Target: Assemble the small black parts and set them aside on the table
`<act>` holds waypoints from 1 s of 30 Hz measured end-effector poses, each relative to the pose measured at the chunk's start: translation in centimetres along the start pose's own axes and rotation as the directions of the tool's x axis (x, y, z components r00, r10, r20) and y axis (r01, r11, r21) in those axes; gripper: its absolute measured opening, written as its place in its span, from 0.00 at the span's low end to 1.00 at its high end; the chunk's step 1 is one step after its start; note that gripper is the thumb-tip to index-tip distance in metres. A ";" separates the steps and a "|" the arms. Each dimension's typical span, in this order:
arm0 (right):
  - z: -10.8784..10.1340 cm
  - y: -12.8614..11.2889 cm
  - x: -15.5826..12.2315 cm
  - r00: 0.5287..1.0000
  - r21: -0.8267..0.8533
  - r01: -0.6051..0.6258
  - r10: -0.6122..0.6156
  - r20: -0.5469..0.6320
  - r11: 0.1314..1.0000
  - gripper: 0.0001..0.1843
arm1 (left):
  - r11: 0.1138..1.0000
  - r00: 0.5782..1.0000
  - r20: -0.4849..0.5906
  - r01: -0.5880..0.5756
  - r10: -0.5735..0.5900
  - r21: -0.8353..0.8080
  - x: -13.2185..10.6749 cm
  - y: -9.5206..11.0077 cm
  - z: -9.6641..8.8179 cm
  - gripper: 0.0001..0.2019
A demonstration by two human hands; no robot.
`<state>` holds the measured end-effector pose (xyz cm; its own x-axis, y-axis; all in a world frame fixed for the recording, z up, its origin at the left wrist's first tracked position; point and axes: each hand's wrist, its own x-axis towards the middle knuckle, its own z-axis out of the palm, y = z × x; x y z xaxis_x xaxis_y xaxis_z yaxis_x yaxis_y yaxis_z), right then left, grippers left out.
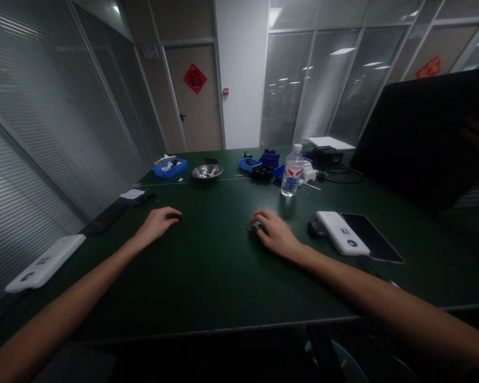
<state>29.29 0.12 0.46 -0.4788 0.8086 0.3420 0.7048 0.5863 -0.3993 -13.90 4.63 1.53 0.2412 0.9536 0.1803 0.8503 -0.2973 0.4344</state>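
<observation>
Lying palm-down, left hand (159, 222) curls; right hand (276, 234) covers a small object (255, 227).

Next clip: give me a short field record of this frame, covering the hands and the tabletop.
surface: dark green table
left hand: palm down on the table, nothing seen in it
right hand: resting over a small dark object; grip unclear
near right hand: water bottle, white power bank, dark tablet
far side: steel bowl, blue bins
left edge: white device
</observation>
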 end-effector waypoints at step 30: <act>-0.7 -1.1 -0.2 0.997 -0.045 -0.063 0.065 0.046 0.997 0.17 | 0.901 0.952 -0.160 0.298 -0.259 0.314 -1.5 -15.5 -5.9 0.17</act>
<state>28.96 -0.71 1.38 -0.4555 0.8463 0.2762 0.7566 0.5315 -0.3809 -30.20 7.53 -0.28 -0.0654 0.9776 0.2002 0.9853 0.0315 0.1681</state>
